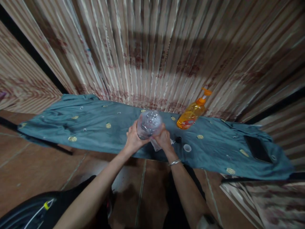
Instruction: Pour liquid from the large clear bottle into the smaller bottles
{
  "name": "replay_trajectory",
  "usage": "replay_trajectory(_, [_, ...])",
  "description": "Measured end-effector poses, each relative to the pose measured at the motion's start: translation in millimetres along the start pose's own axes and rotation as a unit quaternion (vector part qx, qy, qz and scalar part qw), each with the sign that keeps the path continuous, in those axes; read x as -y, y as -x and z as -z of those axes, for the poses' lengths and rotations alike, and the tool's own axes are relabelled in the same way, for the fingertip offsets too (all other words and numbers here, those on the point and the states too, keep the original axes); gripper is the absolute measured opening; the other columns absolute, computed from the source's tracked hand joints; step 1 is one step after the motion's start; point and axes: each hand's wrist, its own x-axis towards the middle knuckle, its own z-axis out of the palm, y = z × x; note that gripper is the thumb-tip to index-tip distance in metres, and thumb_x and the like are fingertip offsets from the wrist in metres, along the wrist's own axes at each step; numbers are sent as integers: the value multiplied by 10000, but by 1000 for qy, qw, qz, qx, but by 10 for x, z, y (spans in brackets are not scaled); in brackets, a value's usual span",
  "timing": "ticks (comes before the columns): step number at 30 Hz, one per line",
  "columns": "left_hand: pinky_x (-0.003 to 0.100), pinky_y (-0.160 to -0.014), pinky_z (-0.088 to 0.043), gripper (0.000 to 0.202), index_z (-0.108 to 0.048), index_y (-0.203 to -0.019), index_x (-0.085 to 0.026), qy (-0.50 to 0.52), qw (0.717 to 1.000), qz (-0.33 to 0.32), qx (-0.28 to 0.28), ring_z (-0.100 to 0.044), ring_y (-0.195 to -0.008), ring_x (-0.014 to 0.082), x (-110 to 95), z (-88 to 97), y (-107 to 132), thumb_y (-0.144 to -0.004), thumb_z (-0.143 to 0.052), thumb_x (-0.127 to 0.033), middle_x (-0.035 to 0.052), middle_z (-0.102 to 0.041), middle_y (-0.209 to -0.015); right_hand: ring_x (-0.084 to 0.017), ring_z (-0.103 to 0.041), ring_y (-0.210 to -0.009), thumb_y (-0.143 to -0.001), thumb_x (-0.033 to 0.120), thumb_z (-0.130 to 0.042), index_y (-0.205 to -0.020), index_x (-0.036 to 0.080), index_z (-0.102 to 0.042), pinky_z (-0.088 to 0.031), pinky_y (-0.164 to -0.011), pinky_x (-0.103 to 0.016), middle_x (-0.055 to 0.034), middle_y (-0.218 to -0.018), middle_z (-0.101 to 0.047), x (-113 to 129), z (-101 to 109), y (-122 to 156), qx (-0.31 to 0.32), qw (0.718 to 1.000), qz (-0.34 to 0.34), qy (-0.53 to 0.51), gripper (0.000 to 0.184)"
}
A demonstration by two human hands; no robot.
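Over the middle of the cloth-covered table, a clear plastic bottle [150, 122] is held between both hands, its rounded end facing up toward me. My left hand [133, 138] is closed around its left side. On the other side, my right hand [163, 137] grips it with bent fingers and wears a bracelet at the wrist. The lower end of the bottle is hidden by the hands. Under and beside my right hand lie a whitish piece [156, 145], perhaps film or paper, a small black thing [178, 140] and a round translucent cap [187, 148].
An orange pump bottle [190, 114] stands on the green cloth [95, 127], right of the hands. A black phone [257, 149] lies near the right end. A striped curtain [152, 63] hangs behind the table. Tiled floor [128, 203] shows below its front edge.
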Motion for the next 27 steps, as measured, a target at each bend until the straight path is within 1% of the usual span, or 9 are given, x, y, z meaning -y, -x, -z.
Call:
replay_trajectory(1, [583,-1253,-395,914,-742,-1136,-208,0,1000,15,4,-564,-1416,458,3,20,-41,-287,-1081,-192,111,-745,-1234,-332,-806,-953,-853,341,-766,-1201,190,-602,-593,-784,-352,-120,-997,-828,2,10,8,3,1000,-15,-3,413])
replay_trajectory(3, [552,-1147,-518,631,-748,-1095,-187,9,998,55,8,-655,-1294,385,30,100,-73,-556,-1054,-307,95,-752,-1183,-339,-807,-1000,-869,395,-783,-1217,190,-585,-598,-817,-355,-128,-1039,-824,16,40,29,13,998,-53,-10,449])
replay_trajectory(5, [534,-1010,-610,386,-699,-1261,-180,31,994,102,9,-704,-1184,288,78,212,-32,-957,-773,-407,113,-715,-1321,-341,-807,-1042,-866,415,-802,-1223,200,-577,-604,-858,-360,-129,-1082,-820,32,77,49,19,997,-69,-21,473])
replay_trajectory(6, [521,-974,-632,422,-674,-1329,-187,50,991,125,8,-712,-1165,285,104,271,17,-991,-728,-434,119,-701,-1355,-342,-806,-1057,-862,417,-809,-1227,205,-576,-606,-878,-365,-128,-1100,-818,37,94,58,22,997,-74,-28,482])
replay_trajectory(12, [459,-899,-651,378,-677,-1298,-181,216,948,225,-56,-728,-1073,246,173,521,544,-998,-726,-406,107,-716,-1289,-364,-794,-1088,-838,427,-813,-1209,220,-563,-607,-927,-411,-135,-1113,-809,9,98,84,18,994,-91,-62,493])
replay_trajectory(14, [361,-769,-641,253,-710,-1107,-170,282,923,246,-92,-729,-893,198,151,573,695,-951,-776,-358,65,-742,-1070,-362,-792,-1083,-818,435,-820,-1172,238,-552,-608,-914,-412,-125,-1110,-808,-9,82,85,5,992,-95,-79,486])
replay_trajectory(17, [339,-692,-633,241,-671,-907,-198,369,875,279,-140,-717,-746,190,106,630,815,-834,-857,-333,33,-728,-872,-354,-792,-1062,-786,439,-833,-1118,258,-535,-607,-887,-403,-109,-1097,-805,-30,81,85,-4,990,-102,-101,481])
replay_trajectory(22, [363,-691,-653,252,-650,-931,-214,467,803,312,-199,-736,-796,219,74,574,880,-929,-689,-463,70,-740,-880,-364,-786,-1042,-785,463,-818,-1092,265,-516,-597,-880,-421,-112,-1081,-803,-60,126,99,2,988,-96,-123,474])
replay_trajectory(27, [355,-692,-654,267,-678,-1023,-204,513,760,336,-214,-762,-844,236,66,428,973,-1001,-554,-439,100,-767,-911,-358,-783,-1009,-800,488,-812,-1102,261,-517,-589,-863,-416,-101,-1053,-799,-103,185,116,16,990,-89,-113,479])
